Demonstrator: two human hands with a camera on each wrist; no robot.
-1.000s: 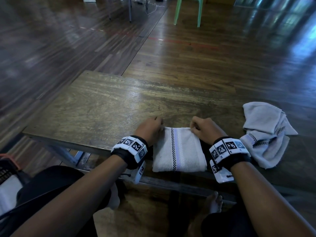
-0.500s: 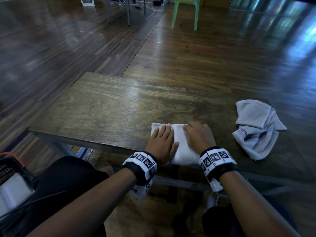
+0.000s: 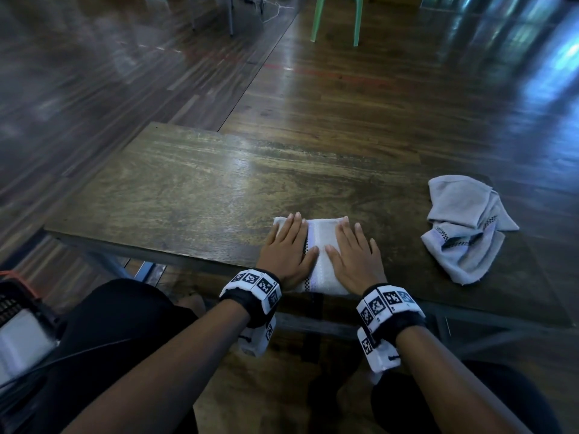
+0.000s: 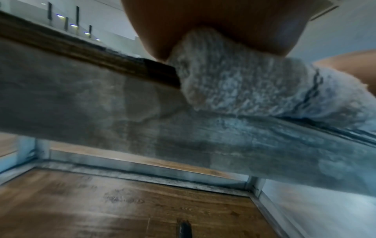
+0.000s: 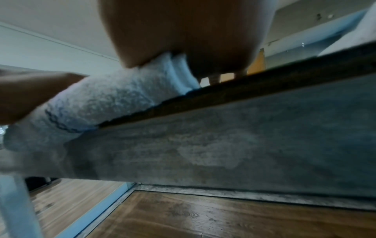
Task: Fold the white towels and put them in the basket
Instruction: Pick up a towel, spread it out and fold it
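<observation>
Hands now flat; towel lengthwise away.

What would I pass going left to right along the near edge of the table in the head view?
Black basket with orange rim → left hand, flat on the folded white towel with a checked stripe → right hand, flat on the same towel → crumpled white towel lying apart, all but the basket on the dark wooden table.

The wooden table carries two items. A folded towel lies flat at the near edge, its end overhanging the edge slightly. A crumpled towel lies well apart from it, toward the table's right end.
</observation>
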